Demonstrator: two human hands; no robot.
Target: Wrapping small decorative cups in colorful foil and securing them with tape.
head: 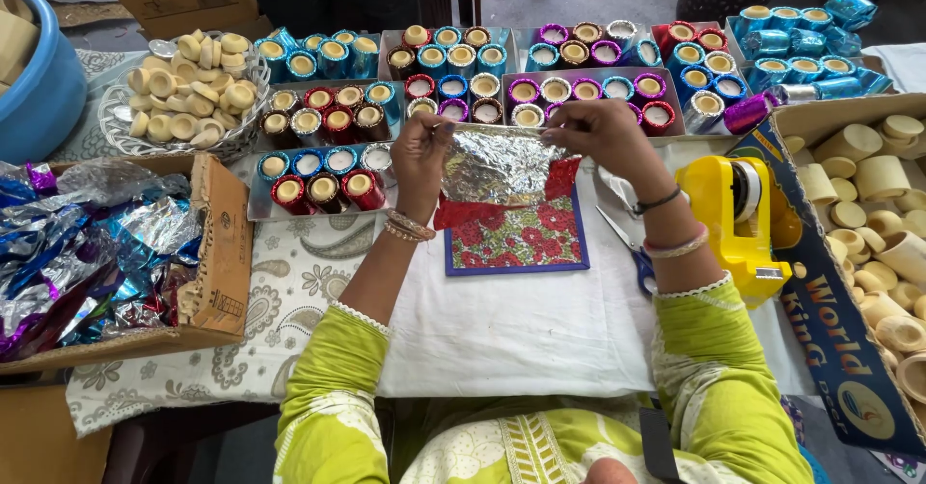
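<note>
Two hands up here | our left hand [421,152] and right hand [600,135] pinching the foil sheet [500,168] stretched between them | above the floral mat [516,238]

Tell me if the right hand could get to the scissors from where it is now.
Probably yes. The scissors lie on the white cloth just below the right hand, with nothing over them. But that hand and the left hand both hold the foil sheet.

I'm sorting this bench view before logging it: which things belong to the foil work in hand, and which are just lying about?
In hand:
left hand and right hand holding the foil sheet
floral tile beneath

Lying about:
yellow tape dispenser
scissors
box of foil scraps
trays of wrapped cups
basket of plain cups
blue tub
</note>
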